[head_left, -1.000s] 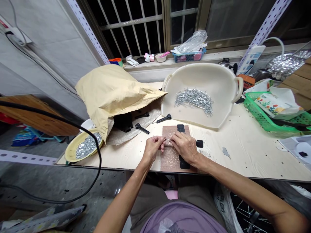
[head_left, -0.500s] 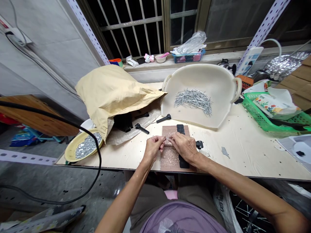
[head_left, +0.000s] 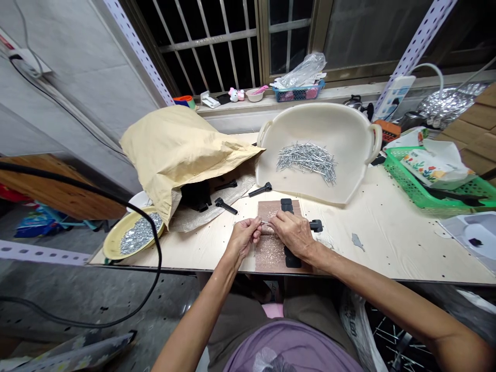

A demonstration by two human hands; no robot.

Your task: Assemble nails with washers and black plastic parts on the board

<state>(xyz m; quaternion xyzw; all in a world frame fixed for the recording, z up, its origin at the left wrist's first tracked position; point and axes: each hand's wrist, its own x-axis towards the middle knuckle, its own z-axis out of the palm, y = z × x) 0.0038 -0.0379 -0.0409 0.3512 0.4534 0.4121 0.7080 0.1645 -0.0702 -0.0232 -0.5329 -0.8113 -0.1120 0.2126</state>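
My left hand [head_left: 245, 236] is closed, thumb and forefinger pinching a thin silvery metal pin [head_left: 265, 222]. The pin runs across to the fingertips of my right hand [head_left: 291, 232], which is closed around a black plastic piece [head_left: 316, 226]. Only the blocky head of that piece shows, beyond the palm; the rest is hidden. Both hands are over a worn brown board [head_left: 267, 258], along which lie flat black pads [head_left: 292, 260]. Two similar black pieces with blocky heads, one [head_left: 260, 189] near the tub and another [head_left: 226, 205], lie to the left.
A cream tub [head_left: 351, 175] holds a heap of metal pins [head_left: 308, 161]. To the left are a tan sack [head_left: 174, 139] with black parts at its mouth and a yellow bowl [head_left: 112, 248] of small metal pieces. A green basket [head_left: 418, 191] stands right; a black cable [head_left: 158, 258] loops across the left foreground.
The view has shifted very slightly. My two hands stay together over the board, with the pin still between them and the fingers nearly unmoved.
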